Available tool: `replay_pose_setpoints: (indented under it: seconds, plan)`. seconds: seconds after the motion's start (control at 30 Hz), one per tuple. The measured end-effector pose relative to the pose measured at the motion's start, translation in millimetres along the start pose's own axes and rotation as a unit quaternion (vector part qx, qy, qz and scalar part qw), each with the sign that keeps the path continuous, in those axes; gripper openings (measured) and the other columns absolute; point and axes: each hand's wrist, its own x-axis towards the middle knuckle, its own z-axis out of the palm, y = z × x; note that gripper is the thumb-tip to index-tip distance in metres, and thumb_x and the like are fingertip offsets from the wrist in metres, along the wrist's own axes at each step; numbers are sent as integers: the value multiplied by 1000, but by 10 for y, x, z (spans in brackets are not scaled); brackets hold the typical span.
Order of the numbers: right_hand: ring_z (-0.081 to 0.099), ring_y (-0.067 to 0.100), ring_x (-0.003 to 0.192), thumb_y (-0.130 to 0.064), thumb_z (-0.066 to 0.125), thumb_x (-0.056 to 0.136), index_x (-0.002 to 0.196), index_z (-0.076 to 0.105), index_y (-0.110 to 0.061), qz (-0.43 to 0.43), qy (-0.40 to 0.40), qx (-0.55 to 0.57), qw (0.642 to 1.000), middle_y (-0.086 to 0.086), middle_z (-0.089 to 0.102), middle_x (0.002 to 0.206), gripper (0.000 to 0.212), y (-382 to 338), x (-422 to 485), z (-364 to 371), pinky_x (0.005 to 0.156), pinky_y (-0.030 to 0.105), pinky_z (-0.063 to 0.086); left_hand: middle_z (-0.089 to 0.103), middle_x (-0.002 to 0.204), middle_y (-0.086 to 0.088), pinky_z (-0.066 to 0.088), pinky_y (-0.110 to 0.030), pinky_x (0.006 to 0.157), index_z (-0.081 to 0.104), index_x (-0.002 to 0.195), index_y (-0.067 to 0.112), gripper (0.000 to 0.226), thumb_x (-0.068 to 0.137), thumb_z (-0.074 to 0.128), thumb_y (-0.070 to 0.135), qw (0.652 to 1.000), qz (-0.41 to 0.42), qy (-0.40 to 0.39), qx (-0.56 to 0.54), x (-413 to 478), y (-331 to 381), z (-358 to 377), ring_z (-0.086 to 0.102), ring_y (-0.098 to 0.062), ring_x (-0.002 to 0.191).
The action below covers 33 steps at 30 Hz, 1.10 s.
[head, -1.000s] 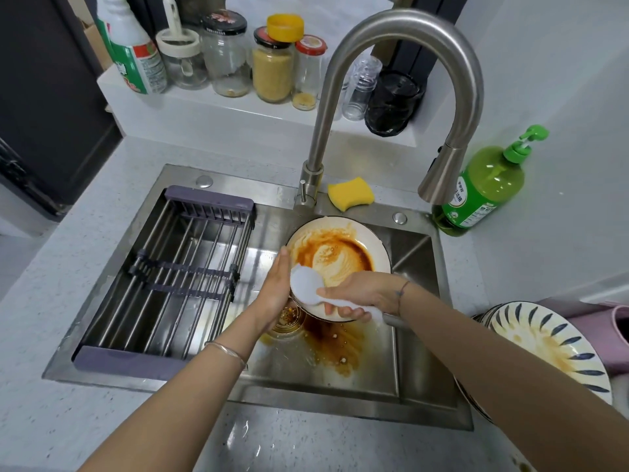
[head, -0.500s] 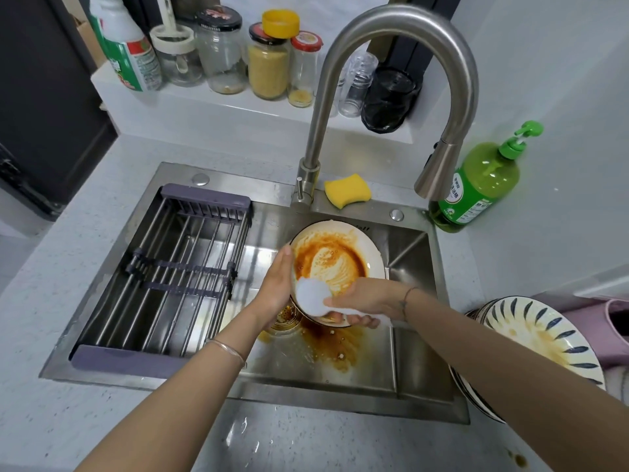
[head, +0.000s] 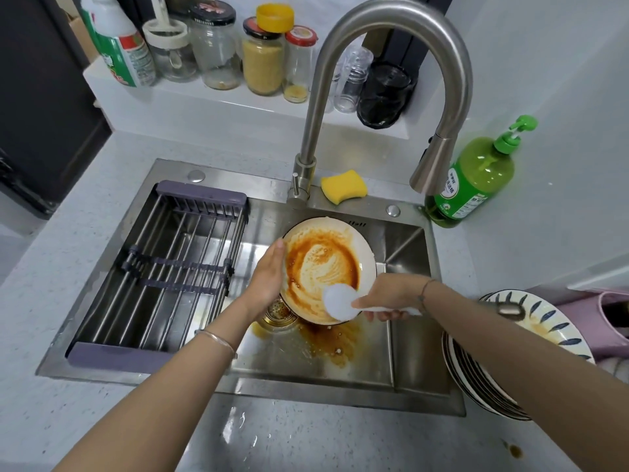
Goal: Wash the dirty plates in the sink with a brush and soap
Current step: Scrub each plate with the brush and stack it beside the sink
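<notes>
A white plate (head: 337,233) smeared with orange-brown sauce stands tilted in the steel sink (head: 401,342). My left hand (head: 269,277) holds its left rim, fingers stretched along the edge. My right hand (head: 391,298) grips the handle of a white brush (head: 338,303), whose round head lies on the plate's lower right part. A green soap pump bottle (head: 476,178) stands on the counter at the sink's far right corner. A stack of dirty blue-patterned plates (head: 531,321) sits on the counter to the right, partly hidden by my right forearm.
A metal drying rack (head: 170,270) fills the sink's left half. The tall faucet (head: 391,35) arches over the sink, with a yellow sponge (head: 343,185) by its base. Jars and bottles (head: 262,59) line the back ledge. Brown sauce pools near the drain (head: 277,311).
The brush head has moved from the plate's left lower edge rightward and down to its lower right part. The left hand keeps holding the rim.
</notes>
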Motion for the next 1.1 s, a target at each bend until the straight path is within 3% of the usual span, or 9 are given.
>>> replay_pose_setpoints:
  seconds: [0.13,0.2,0.27,0.37,0.53,0.7,0.83,1.0,1.1]
  plan:
    - [44,11,36,-39,55,94,70,64,-7,-7,151,-91,984,1,50,51,41,-5,37,-327,43,20,36,54,138,4,32,-39,116,47,140,24,66,97,20,65,1000,-9,-25,-6,-37,-101,13,46,-13,131]
    - [55,17,54,-42,55,93,69,68,-6,-57,212,-129,967,2,54,54,45,-152,102,-358,58,27,44,63,128,3,40,-41,110,53,132,27,61,97,22,65,998,-18,-54,-10,-66,-144,126,56,-13,123]
    - [55,17,61,-43,56,92,72,71,-6,-102,228,-121,961,1,55,56,45,-292,158,-304,72,31,44,70,115,2,49,-40,102,57,125,30,51,100,22,58,997,-34,-64,-27,-100,-153,218,64,-15,113]
    - [53,15,57,-40,56,93,70,71,-6,-116,249,-79,958,-1,55,54,43,-257,162,-315,73,31,45,71,114,0,50,-40,100,57,128,26,54,101,21,56,997,-38,-54,-47,-92,-110,201,65,-16,112]
    - [38,9,34,-40,53,95,69,64,-8,-4,111,-96,989,-1,50,48,42,39,32,-292,40,18,35,64,107,15,46,-9,76,55,118,33,42,103,19,49,999,-11,-4,-38,-51,-63,57,57,7,98]
    - [35,8,36,-37,54,96,79,66,-5,-41,24,-35,998,0,49,51,38,-133,43,6,38,17,30,64,124,2,44,-42,107,54,129,33,51,100,21,59,999,-11,-18,-39,-38,-165,128,57,-14,120]
    - [34,9,35,-34,51,98,82,65,-1,-57,117,76,989,1,47,48,39,-121,96,-149,36,17,27,69,115,2,50,-37,100,58,118,33,44,102,21,52,998,-15,-41,-40,-97,-147,175,64,-13,111]
    - [36,5,36,-34,53,96,78,61,-10,-11,40,33,999,-5,51,45,31,10,-89,-53,39,15,30,66,121,-2,47,-46,104,55,123,37,47,99,22,59,996,-40,-5,-78,-82,-194,131,61,-18,116]
    - [37,9,39,-37,53,96,77,65,-5,-49,23,27,998,0,50,52,39,-163,-4,168,39,17,31,58,131,8,37,-37,110,47,138,30,57,98,20,62,997,-33,-31,-69,-104,-149,205,51,-11,123]
